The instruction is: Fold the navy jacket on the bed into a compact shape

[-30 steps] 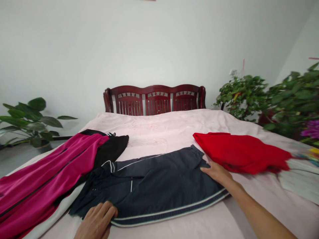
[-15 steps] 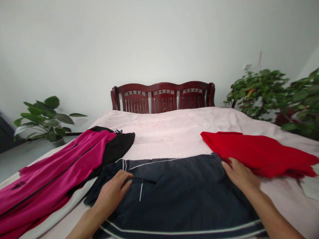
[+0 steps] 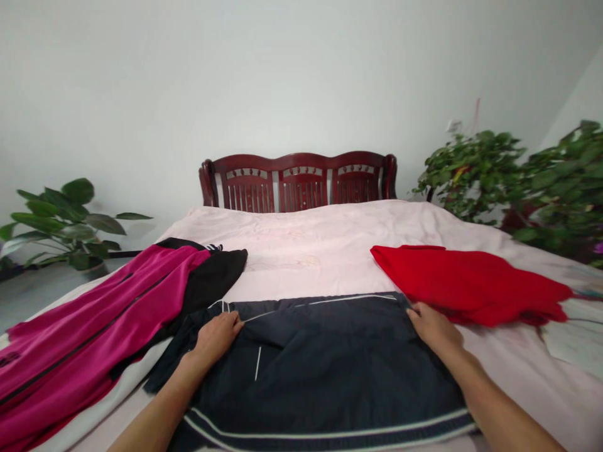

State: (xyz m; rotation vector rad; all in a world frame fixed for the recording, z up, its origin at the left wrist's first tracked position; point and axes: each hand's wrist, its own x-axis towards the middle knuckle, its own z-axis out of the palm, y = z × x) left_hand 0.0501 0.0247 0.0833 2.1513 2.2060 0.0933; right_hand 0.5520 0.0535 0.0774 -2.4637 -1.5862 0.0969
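Left hand (image 3: pixel 219 333) and right hand (image 3: pixel 436 328), grip closed, pinch the navy garment (image 3: pixel 334 367), partly cut off below.

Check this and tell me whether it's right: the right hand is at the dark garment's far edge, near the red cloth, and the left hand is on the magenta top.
Not quite: the head view shows the left hand on the dark garment too, not on the magenta top. The rest stands.
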